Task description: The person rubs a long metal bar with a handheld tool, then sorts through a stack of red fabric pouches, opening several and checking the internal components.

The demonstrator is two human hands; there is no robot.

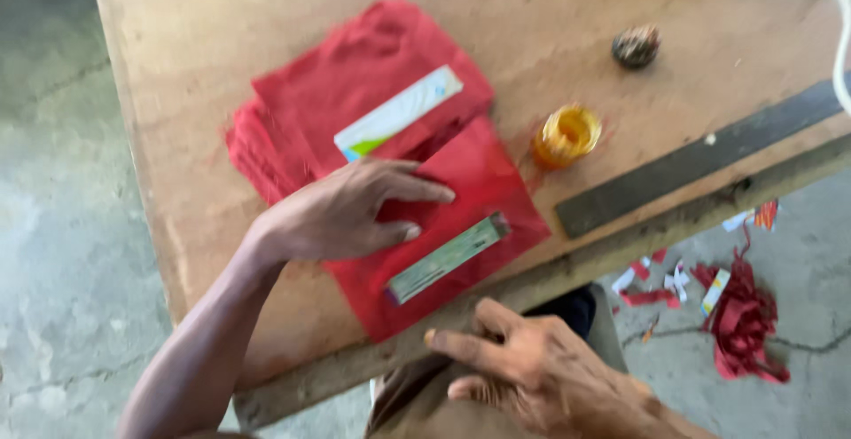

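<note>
Nearest the camera, the right hand (541, 372) hovers at the counter (204, 76) edge with fingers loosely spread, holding nothing. Just beyond it, the left hand (341, 213) lies flat and open, pressing on a red paper packet (474, 186) with a pale label strip. Farther back sits a stack of red packets (355, 76), with a small yellow jar (566, 135) to the right.

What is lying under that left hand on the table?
The left hand presses flat on a red sheet with a pale green strip along its lower edge. The sheet overlaps a red stack. The hand covers whatever is beneath the palm.
</note>
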